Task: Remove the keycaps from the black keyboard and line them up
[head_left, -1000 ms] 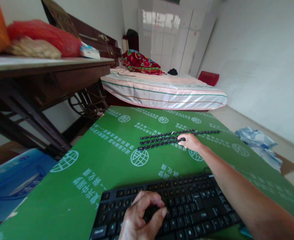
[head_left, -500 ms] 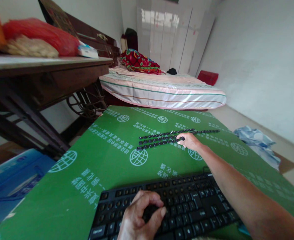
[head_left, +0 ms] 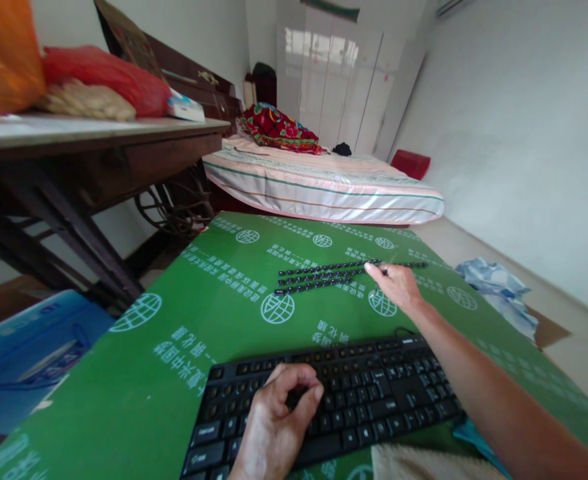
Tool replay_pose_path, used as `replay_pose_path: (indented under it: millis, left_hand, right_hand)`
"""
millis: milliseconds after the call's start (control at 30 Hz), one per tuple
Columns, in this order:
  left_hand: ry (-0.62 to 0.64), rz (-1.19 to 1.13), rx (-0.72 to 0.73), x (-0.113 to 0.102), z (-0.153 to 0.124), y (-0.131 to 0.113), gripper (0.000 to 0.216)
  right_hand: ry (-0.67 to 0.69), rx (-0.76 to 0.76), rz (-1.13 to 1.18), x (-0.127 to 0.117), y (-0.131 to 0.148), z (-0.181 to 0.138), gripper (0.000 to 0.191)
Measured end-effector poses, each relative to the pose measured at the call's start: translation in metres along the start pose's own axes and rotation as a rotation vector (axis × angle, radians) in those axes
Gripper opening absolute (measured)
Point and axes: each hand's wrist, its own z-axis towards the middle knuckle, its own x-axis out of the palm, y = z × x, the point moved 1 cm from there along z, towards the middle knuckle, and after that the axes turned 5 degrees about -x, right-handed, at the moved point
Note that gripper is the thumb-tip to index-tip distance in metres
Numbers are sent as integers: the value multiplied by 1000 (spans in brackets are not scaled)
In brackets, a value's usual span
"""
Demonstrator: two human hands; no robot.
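Observation:
A black keyboard [head_left: 404,393] lies on the green table near me. Toward its left and top, many spots show bare key sockets; the other keys have caps. My left hand [head_left: 284,413] is over the left half of the keyboard, thumb and forefinger tips pinched together. Whatever is between them is hidden. Farther off, loose black keycaps [head_left: 314,285] lie in several long rows. My right hand [head_left: 397,283] is at the right part of these rows, its fingers closed in a pinch. I cannot make out what they hold.
The green table [head_left: 214,300] bears white print. A striped bed [head_left: 324,190] stands beyond it. At left are a sewing table [head_left: 184,133] with bags on top and a blue box [head_left: 29,367]. Beige cloth [head_left: 424,463] lies at the near edge.
My right hand has shifted right along the keycap rows. A thin wire loop seen by its fingers earlier no longer shows. My left hand's thumb and forefinger have come together.

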Motion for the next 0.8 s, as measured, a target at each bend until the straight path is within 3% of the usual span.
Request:
replay_pose_path:
  millis: [100, 267, 400, 800]
  left_hand:
    - [-29, -19, -1, 3, 0, 1, 5]
    - [-23, -50, -18, 7, 0, 4, 9]
    - [-41, -130, -63, 9, 1, 6, 11]
    - [-59, -420, -138, 9, 3, 0, 5]
  right_hand:
    - [13, 7, 11, -12, 8, -26, 52]
    - [147, 200, 396, -19, 25, -76, 48]
    - [223, 277, 548, -18, 44, -108, 45]
    - [247, 170, 459, 12, 91, -136, 48]
